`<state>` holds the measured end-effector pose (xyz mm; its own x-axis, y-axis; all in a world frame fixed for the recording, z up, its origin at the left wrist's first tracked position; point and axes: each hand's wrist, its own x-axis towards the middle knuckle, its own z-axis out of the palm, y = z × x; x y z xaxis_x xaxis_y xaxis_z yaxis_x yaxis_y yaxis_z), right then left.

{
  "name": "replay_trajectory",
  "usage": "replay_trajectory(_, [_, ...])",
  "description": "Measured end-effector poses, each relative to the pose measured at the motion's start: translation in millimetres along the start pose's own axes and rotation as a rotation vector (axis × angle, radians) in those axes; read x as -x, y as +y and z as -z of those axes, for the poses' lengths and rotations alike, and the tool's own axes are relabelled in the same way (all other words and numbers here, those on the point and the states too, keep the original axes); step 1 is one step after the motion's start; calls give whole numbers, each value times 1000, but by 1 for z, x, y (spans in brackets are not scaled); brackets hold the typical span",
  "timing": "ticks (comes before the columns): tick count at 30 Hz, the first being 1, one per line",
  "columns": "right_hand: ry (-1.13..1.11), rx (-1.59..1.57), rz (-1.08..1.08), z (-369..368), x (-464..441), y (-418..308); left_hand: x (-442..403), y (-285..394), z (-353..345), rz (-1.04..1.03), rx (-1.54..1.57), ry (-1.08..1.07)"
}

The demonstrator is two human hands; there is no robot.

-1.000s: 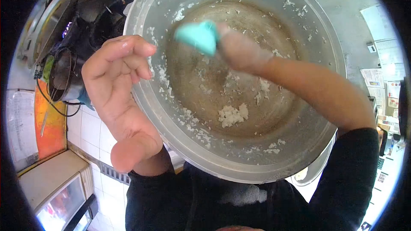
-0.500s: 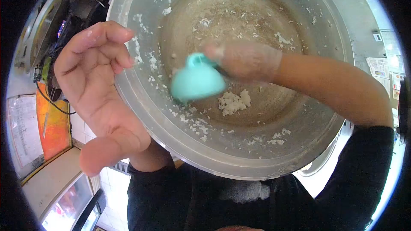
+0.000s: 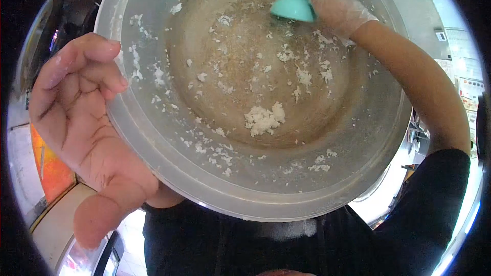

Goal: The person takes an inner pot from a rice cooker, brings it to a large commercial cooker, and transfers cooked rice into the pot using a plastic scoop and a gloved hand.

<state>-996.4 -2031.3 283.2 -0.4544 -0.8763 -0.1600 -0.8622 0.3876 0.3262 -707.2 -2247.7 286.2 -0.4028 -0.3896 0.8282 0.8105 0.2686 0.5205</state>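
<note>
A large metal pot is tilted so that its inside faces the camera. Rice grains stick to its wall, and a clump of rice lies on the brownish bottom. My right hand, in a thin clear glove, is closed on a turquoise scoop inside the pot, toward the upper right. At the pot's left rim is my left hand, palm toward the camera, fingers curled but apart and thumb spread. It holds nothing between its fingers; whether its side touches the rim is hard to tell.
An orange panel and a glass-fronted case are at the lower left. Papers hang on the wall at the right. Shiny metal surfaces show beyond the pot's lower right rim.
The scoop in my right hand has swung from the pot's left-middle part to its upper right. The pot and my left hand have shifted left in view. More loose rice shows on the bottom.
</note>
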Motion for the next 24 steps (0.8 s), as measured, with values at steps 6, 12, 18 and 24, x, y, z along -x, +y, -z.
replay_trajectory(6, [-515,-155,195,28,91,-78,-2,-1,12,4,9,-67])
replay_trajectory(12, [-341,16,36,41,63,-53,0,0,15,4,84,-57])
replay_trajectory(18, [-229,273,-188,-18,37,19,3,2,15,52,12,8])
replay_trajectory(24, [-546,197,-262,11,77,-8,1,13,32,235,-18,-159])
